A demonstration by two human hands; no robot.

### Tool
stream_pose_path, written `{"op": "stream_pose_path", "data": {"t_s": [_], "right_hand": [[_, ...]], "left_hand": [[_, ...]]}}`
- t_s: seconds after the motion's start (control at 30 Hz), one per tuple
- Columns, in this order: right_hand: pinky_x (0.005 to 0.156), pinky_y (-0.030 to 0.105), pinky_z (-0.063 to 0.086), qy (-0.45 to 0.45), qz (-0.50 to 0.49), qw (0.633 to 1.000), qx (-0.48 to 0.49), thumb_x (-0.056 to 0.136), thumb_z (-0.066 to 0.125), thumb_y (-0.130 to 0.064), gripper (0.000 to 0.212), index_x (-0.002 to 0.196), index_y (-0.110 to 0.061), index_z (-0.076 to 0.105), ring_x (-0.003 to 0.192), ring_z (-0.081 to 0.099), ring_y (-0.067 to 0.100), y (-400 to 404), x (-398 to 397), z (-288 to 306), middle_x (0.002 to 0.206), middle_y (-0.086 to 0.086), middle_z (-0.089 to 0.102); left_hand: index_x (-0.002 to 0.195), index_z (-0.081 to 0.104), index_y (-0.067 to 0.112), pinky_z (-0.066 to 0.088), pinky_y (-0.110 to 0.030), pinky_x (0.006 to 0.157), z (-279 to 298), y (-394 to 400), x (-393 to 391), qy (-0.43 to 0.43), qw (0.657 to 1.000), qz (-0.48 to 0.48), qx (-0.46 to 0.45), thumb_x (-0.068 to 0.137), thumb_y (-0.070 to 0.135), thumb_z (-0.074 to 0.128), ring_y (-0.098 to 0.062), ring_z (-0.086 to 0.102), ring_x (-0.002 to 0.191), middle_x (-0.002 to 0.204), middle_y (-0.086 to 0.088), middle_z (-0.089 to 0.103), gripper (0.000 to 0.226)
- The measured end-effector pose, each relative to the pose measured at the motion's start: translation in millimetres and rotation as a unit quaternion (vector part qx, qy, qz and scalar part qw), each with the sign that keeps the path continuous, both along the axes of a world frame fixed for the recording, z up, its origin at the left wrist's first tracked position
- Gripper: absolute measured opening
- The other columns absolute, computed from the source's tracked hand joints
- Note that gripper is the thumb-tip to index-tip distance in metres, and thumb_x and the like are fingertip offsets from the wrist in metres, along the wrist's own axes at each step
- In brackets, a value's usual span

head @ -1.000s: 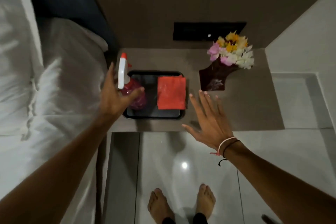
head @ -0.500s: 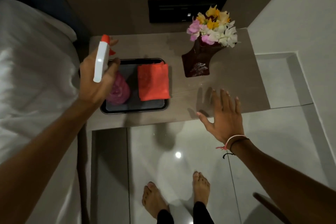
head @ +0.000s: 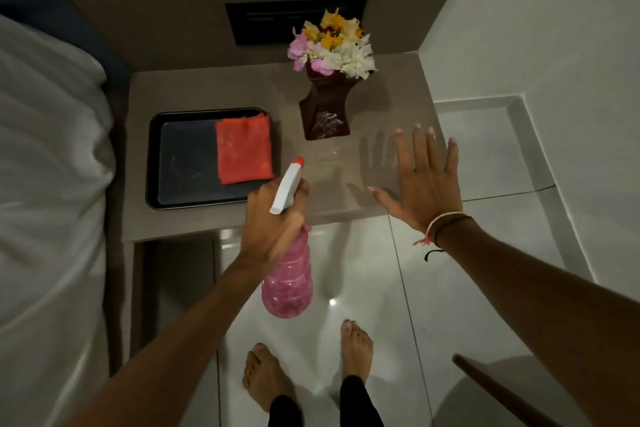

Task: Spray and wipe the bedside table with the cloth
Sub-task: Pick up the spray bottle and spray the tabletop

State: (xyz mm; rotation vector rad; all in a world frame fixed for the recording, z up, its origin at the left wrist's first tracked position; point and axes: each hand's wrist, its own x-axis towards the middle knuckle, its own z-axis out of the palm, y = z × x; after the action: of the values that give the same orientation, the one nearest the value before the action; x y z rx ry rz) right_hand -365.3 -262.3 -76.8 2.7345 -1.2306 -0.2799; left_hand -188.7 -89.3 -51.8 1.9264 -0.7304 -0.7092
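My left hand [head: 273, 218] grips the neck of a pink spray bottle [head: 287, 281] with a white trigger head and red nozzle, held over the front edge of the brown bedside table [head: 204, 87], nozzle aimed toward the tabletop's middle. A folded orange cloth [head: 244, 151] lies in the right half of a black tray [head: 183, 163] on the table's left side. My right hand [head: 427, 184] hovers flat, fingers spread, above the table's right front corner, holding nothing.
A dark red vase of flowers [head: 327, 107] stands at the table's back right. A white bed [head: 48, 184] borders the table on the left. A black wall panel [head: 277, 22] sits behind. My bare feet stand on glossy white floor tiles [head: 450, 305].
My left hand lifted the spray bottle out of the tray and carried it right and toward me, over the table's front edge. My right hand stayed spread near the right front corner.
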Motion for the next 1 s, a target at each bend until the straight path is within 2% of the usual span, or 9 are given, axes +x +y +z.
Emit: {"op": "stream_pose_path", "data": {"t_s": [0.07, 0.13, 0.2, 0.27, 0.43, 0.57, 0.7, 0.8, 1.0], "right_hand": [[0.115, 0.071, 0.023, 0.009, 0.013, 1.0, -0.012, 0.081, 0.045, -0.077, 0.107, 0.157, -0.008, 0.016, 0.148, 0.026, 0.047, -9.8, -5.2, 2.6, 0.16, 0.029, 0.026], [0.115, 0.071, 0.024, 0.011, 0.013, 1.0, -0.014, 0.081, 0.044, -0.079, 0.108, 0.157, -0.008, 0.016, 0.148, 0.027, 0.047, -16.8, -7.9, 4.1, 0.16, 0.029, 0.027], [0.116, 0.071, 0.023, 0.012, 0.005, 1.0, -0.01, 0.082, 0.041, -0.08, 0.107, 0.157, -0.008, 0.016, 0.149, 0.027, 0.046, -19.7, -11.1, 4.4, 0.161, 0.029, 0.026], [0.116, 0.071, 0.022, 0.009, 0.0, 1.0, -0.006, 0.083, 0.039, -0.08, 0.107, 0.157, -0.008, 0.015, 0.149, 0.026, 0.046, -19.6, -14.4, 2.3, 0.161, 0.028, 0.026], [0.117, 0.069, 0.023, 0.006, -0.002, 1.0, 0.007, 0.082, 0.04, -0.08, 0.107, 0.157, -0.008, 0.017, 0.149, 0.027, 0.044, -13.4, -18.7, -1.6, 0.161, 0.027, 0.028], [0.118, 0.068, 0.022, 0.002, -0.002, 1.0, 0.022, 0.082, 0.041, -0.079, 0.107, 0.158, -0.008, 0.016, 0.15, 0.026, 0.042, -9.1, -20.1, -4.0, 0.162, 0.026, 0.027], [0.118, 0.067, 0.022, -0.001, -0.005, 0.999, 0.032, 0.083, 0.044, -0.078, 0.107, 0.158, -0.008, 0.016, 0.15, 0.026, 0.042, -5.3, -19.1, -4.3, 0.162, 0.025, 0.026], [0.118, 0.067, 0.023, -0.007, -0.003, 0.999, 0.039, 0.082, 0.045, -0.078, 0.107, 0.158, -0.008, 0.018, 0.149, 0.027, 0.042, -2.1, -16.1, -3.7, 0.161, 0.026, 0.028], [0.118, 0.066, 0.024, -0.012, 0.001, 0.999, 0.047, 0.082, 0.047, -0.078, 0.106, 0.157, -0.008, 0.02, 0.148, 0.03, 0.042, 4.9, -12.0, -2.1, 0.16, 0.026, 0.031]], "left_hand": [[0.076, 0.056, 0.037, 0.066, -0.039, 0.054, -8.7, -8.5, -8.7, 0.014, 1.0, 0.017, 0.006, 0.098, 0.026, 0.067, -0.014, 0.072, 0.049, 0.063, 0.0, 0.07, 0.027], [0.076, 0.058, 0.036, 0.065, -0.051, 0.058, -14.3, -17.5, -10.7, 0.029, 0.999, 0.028, 0.012, 0.097, 0.028, 0.068, -0.031, 0.074, 0.057, 0.072, -0.017, 0.073, 0.025], [0.081, 0.061, 0.031, 0.064, -0.055, 0.061, -19.0, -25.1, -12.5, 0.021, 0.999, 0.023, 0.019, 0.097, 0.03, 0.067, -0.04, 0.073, 0.062, 0.078, -0.022, 0.073, 0.017], [0.088, 0.064, 0.025, 0.064, -0.053, 0.059, -22.6, -31.6, -13.4, -0.013, 1.0, 0.014, 0.017, 0.097, 0.031, 0.066, -0.037, 0.072, 0.06, 0.075, -0.017, 0.072, 0.011], [0.095, 0.065, 0.016, 0.066, -0.048, 0.065, -29.2, -42.7, -14.4, -0.087, 0.995, -0.001, 0.04, 0.098, 0.035, 0.063, -0.03, 0.072, 0.063, 0.077, -0.011, 0.071, 0.02], [0.092, 0.063, 0.018, 0.066, -0.045, 0.062, -30.5, -42.5, -13.7, -0.097, 0.995, 0.005, 0.033, 0.097, 0.039, 0.064, -0.026, 0.072, 0.06, 0.074, -0.009, 0.071, 0.022], [0.094, 0.064, 0.019, 0.066, -0.05, 0.067, -30.7, -37.2, -14.4, -0.086, 0.995, 0.016, 0.039, 0.098, 0.037, 0.064, -0.032, 0.072, 0.066, 0.079, -0.012, 0.072, 0.019], [0.094, 0.066, 0.011, 0.064, -0.051, 0.068, -33.0, -31.4, -14.7, -0.106, 0.992, -0.004, 0.072, 0.098, 0.037, 0.062, -0.036, 0.07, 0.065, 0.078, -0.014, 0.071, 0.027], [0.1, 0.067, 0.01, 0.064, -0.04, 0.067, -31.2, -17.3, -13.4, -0.12, 0.99, -0.016, 0.066, 0.099, 0.033, 0.064, -0.021, 0.064, 0.059, 0.076, -0.003, 0.063, 0.023]]}}
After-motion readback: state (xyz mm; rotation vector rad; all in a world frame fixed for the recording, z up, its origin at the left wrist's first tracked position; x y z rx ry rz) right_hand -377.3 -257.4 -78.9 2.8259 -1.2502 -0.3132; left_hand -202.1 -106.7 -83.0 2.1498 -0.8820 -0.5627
